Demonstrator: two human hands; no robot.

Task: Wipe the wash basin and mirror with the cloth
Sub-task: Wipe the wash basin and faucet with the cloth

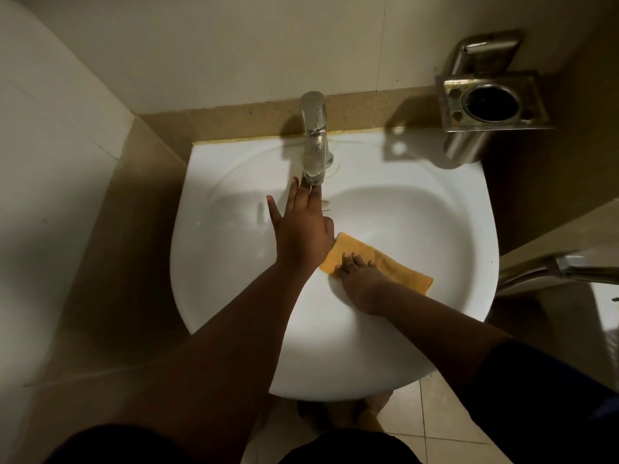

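**Both hands in the wash basin, cloth under the right**

While the left hand (301,229) reaches forward with its fingers straight and spread, its fingertips lie at the spout of the steel tap (314,139), seemingly just under the outlet, though the dim light makes it hard to say whether they touch the metal. This hand holds nothing. The right hand (360,279) lies lower in the bowl, palm down, its fingers flat and pressing on the orange cloth (385,262); they are not curled round it. The cloth is folded into a long strip that lies slantwise on the inner slope of the white wash basin (435,212), on the near right of the bowl, with one end just beside the left wrist and the other pointing toward the basin's right rim.

The tap stands at the middle of the basin's back edge, against a tan ledge (234,117) below pale wall tiles. On the wall to the upper right hangs a metal holder (492,102) with a round cup opening, and above it a metal soap dish (485,50). At the right edge a metal fitting (569,267) shows, blurred. Beneath the basin lie beige floor tiles (435,423) and a bare foot (368,416). Both forearms are bare, with dark sleeves near the bottom corners.
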